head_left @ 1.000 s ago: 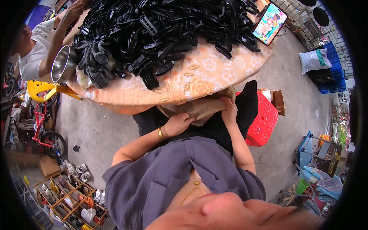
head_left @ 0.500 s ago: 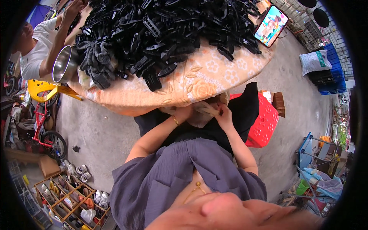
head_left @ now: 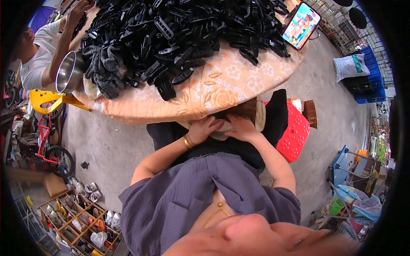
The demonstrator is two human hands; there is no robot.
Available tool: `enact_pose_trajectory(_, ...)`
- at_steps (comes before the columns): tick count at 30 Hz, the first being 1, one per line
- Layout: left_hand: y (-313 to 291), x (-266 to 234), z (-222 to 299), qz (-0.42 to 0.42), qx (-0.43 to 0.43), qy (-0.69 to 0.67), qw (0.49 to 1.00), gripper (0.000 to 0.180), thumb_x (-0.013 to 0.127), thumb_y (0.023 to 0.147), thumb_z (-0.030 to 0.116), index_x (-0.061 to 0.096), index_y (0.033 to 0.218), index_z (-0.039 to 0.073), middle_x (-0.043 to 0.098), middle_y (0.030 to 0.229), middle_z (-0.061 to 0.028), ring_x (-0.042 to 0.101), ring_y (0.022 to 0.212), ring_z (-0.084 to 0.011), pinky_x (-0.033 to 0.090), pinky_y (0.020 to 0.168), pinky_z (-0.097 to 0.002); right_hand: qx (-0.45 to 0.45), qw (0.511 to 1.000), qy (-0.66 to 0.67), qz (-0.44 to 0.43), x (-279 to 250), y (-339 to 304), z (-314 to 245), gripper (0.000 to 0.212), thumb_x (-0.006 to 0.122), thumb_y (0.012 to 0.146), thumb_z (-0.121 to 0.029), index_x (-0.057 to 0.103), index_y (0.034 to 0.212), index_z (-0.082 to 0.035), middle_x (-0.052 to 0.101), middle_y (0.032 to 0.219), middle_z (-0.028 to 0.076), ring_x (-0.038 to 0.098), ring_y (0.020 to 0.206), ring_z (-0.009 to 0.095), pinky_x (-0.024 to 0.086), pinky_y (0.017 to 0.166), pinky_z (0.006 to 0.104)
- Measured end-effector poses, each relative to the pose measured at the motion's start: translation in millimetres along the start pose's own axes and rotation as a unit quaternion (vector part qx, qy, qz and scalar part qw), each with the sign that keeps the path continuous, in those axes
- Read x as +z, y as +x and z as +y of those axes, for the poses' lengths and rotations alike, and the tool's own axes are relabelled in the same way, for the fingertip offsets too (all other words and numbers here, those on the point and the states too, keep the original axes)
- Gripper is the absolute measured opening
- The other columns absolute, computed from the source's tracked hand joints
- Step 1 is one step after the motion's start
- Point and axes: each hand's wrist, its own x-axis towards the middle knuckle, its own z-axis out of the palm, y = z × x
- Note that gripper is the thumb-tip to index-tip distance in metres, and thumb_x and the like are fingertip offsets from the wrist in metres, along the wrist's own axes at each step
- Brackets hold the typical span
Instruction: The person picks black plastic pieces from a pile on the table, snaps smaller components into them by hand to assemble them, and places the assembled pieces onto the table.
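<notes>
My left hand (head_left: pixel 206 129) and my right hand (head_left: pixel 241 128) meet in my lap, just under the front edge of a round table (head_left: pixel 222 87) covered with an orange floral cloth. Between them lies a pale beige cloth (head_left: pixel 221 135). The left fingers curl onto it; the right hand lies on its other side, fingers pointing left. A gold bangle sits on my left wrist. A big heap of black plastic parts (head_left: pixel 183 34) covers most of the tabletop beyond my hands.
A lit phone (head_left: pixel 301 25) leans at the table's right rim. Dark gloves (head_left: pixel 102 72) and a steel bowl (head_left: pixel 68 72) sit at its left, by a person in a white shirt (head_left: pixel 38 64). A red stool (head_left: pixel 295 133) stands at my right; shoe rack (head_left: pixel 72 213) lower left.
Both hands have moved up from my lap toward the table's edge and closer together on the pale cloth. The other person's arm stays raised at the pile.
</notes>
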Motion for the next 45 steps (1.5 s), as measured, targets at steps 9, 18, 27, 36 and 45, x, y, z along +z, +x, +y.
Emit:
enact_pose_trajectory(9,-21.9,-11.6,-14.3,0.071,0.001,-0.025,0.997,0.054,0.061,0.074,0.011,0.052,0.127,0.015,0.052,0.112,-0.0077,0.055,0.095,-0.0256,0.046,0.082,-0.0378,-0.095,0.966,-0.112,0.211,21.9,36.9,13.0,0.039,0.055,0.073,-0.011,0.060,0.111,-0.015,0.060,0.079,0.003,0.061,0.073,0.023,0.047,0.066,0.0392)
enact_pose_trajectory(18,-22.4,15.2,2.8,-0.279,-0.128,-0.242,0.920,0.056,0.060,0.082,0.024,0.042,0.132,0.005,0.047,0.129,-0.0194,0.043,0.122,-0.0341,0.035,0.100,-0.0427,-0.017,0.982,-0.162,-0.093,32.2,-21.9,-1.5,0.046,0.054,0.081,-0.019,0.049,0.125,-0.009,0.054,0.110,0.014,0.052,0.105,0.030,0.041,0.088,0.0434)
enact_pose_trajectory(27,34.5,35.8,-21.5,-0.423,-0.119,-0.367,0.820,0.034,0.052,0.087,0.027,0.058,0.110,0.001,0.062,0.099,-0.0196,0.059,0.089,-0.0307,0.046,0.082,-0.0398,0.013,0.997,0.071,-0.033,-21.9,43.8,-8.7,0.041,0.052,0.087,-0.033,0.059,0.110,0.000,0.060,0.107,0.020,0.056,0.103,0.034,0.044,0.088,0.0425)
enact_pose_trajectory(36,4.2,63.2,0.5,-0.216,-0.104,-0.402,0.884,0.036,0.049,0.089,0.029,0.055,0.115,0.005,0.059,0.107,-0.0203,0.055,0.104,-0.0353,0.043,0.090,-0.0410,-0.242,0.942,0.156,-0.176,-113.1,26.8,-55.3,0.049,0.064,0.083,-0.029,0.053,0.122,-0.001,0.061,0.109,0.018,0.059,0.100,0.033,0.047,0.087,0.0380)
enact_pose_trajectory(45,74.1,-206.0,25.1,-0.251,0.028,-0.392,0.884,0.028,0.060,0.087,0.018,0.060,0.110,0.003,0.065,0.095,-0.0134,0.062,0.088,-0.0293,0.049,0.077,-0.0366,-0.269,0.940,0.193,0.079,-209.1,63.4,-91.8,0.020,0.069,0.076,-0.005,0.066,0.096,-0.003,0.066,0.094,0.010,0.064,0.086,0.023,0.051,0.072,0.0313)
